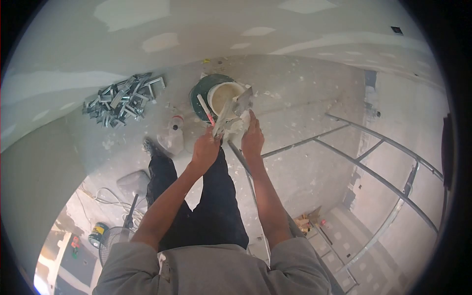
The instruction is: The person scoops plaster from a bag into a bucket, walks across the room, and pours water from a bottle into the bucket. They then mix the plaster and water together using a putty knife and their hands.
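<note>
Left hand (205,149) closed round smeared putty knife (224,119); right hand (252,139) part-curled beside broad metal blade (244,100), can't tell grip; both tools at near side of white bucket (212,100) in green tub (197,93); metal brackets (124,100) far left

No word, brand or number can be read. The can (98,234) at the lower left bears a printed label with a yellow band and a pale patch on a dark ground, but its print is too small and blurred to make out. The bottle (175,132) on the floor shows a red patch by its dark cap, with no lettering that can be told. The pale stick (205,109) by the bucket (198,92) has a red part toward its lower end, where any marking is likewise too small to read.
</note>
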A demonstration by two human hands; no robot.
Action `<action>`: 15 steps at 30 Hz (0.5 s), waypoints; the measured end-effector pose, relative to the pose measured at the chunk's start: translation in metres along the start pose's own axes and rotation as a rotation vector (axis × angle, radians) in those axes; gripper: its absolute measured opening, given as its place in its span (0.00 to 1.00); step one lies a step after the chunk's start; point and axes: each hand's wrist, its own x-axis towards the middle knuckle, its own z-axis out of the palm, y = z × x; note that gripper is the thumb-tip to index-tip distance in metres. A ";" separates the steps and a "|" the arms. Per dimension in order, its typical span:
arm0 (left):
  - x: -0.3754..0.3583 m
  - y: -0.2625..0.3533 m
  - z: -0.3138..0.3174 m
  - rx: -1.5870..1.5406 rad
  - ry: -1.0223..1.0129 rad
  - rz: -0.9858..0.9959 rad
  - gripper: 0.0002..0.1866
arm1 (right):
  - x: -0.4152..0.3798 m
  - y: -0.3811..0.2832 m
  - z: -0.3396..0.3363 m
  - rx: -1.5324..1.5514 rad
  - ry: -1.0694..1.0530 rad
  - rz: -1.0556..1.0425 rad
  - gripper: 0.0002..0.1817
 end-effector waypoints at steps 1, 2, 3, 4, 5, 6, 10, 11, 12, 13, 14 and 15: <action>0.005 0.003 0.006 -0.001 0.003 -0.002 0.22 | -0.003 0.003 0.008 0.000 -0.002 -0.004 0.35; 0.011 0.008 0.013 -0.011 -0.031 0.013 0.24 | -0.008 0.006 0.018 0.047 0.037 -0.004 0.36; 0.017 0.009 0.021 -0.022 -0.064 0.028 0.25 | -0.011 0.007 0.025 0.094 0.075 -0.006 0.37; 0.021 0.006 0.035 -0.024 -0.060 0.023 0.25 | -0.014 0.006 0.028 0.093 0.070 -0.011 0.37; 0.025 0.003 0.047 -0.036 -0.005 0.087 0.25 | -0.016 0.004 0.031 0.143 0.075 -0.020 0.37; 0.027 -0.003 0.059 -0.047 0.049 0.153 0.26 | -0.019 0.002 0.033 0.193 0.081 -0.027 0.37; 0.033 -0.027 0.092 -0.049 -0.092 0.057 0.28 | -0.019 -0.005 0.030 0.267 0.125 -0.041 0.36; 0.030 -0.039 0.101 0.000 -0.010 0.149 0.28 | -0.018 -0.006 0.030 0.266 0.116 -0.015 0.36; 0.028 -0.047 0.104 0.049 0.072 0.241 0.27 | -0.018 -0.007 0.030 0.266 0.107 0.012 0.36; 0.030 -0.055 0.107 0.053 0.068 0.243 0.27 | -0.019 -0.005 0.029 0.268 0.109 0.016 0.36; 0.035 -0.063 0.110 0.091 -0.020 0.150 0.28 | -0.019 -0.002 0.025 0.301 0.090 0.028 0.36; 0.038 -0.066 0.109 0.128 -0.105 0.055 0.29 | -0.020 0.000 0.022 0.333 0.070 0.038 0.37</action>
